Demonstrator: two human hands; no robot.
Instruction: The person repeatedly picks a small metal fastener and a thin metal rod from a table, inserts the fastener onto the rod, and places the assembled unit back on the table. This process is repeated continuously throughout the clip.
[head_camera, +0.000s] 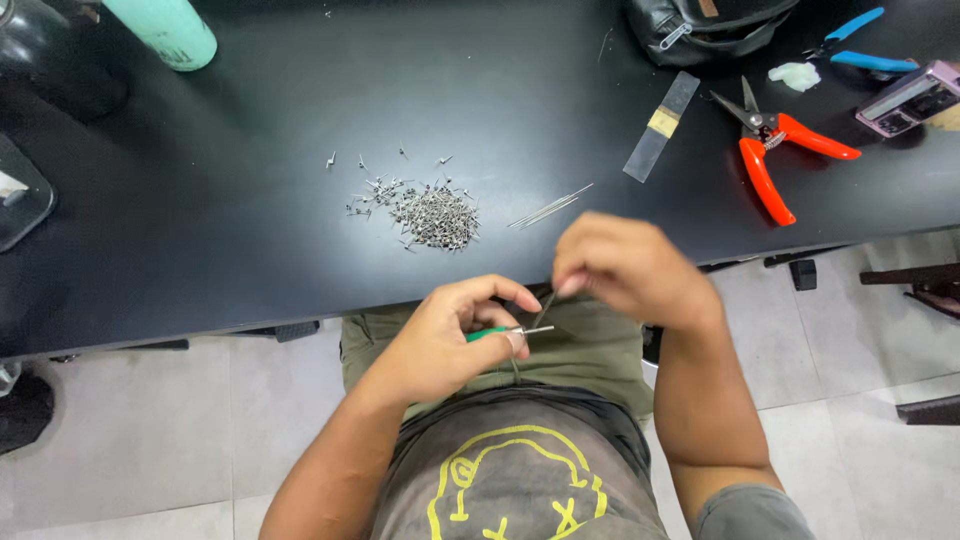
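The wire (543, 308) is thin, light and springy; it likely bends easily and slips from a loose pinch, so grip close to the working end. The right hand (625, 265) pinches its upper end between closed fingertips. The left hand (455, 335) is closed around a green-handled tool (487, 333), whose metal tip meets the wire between the 2 hands, just below the table (250, 200) edge. A pile of small metal pieces (432, 212) lies just beyond both hands.
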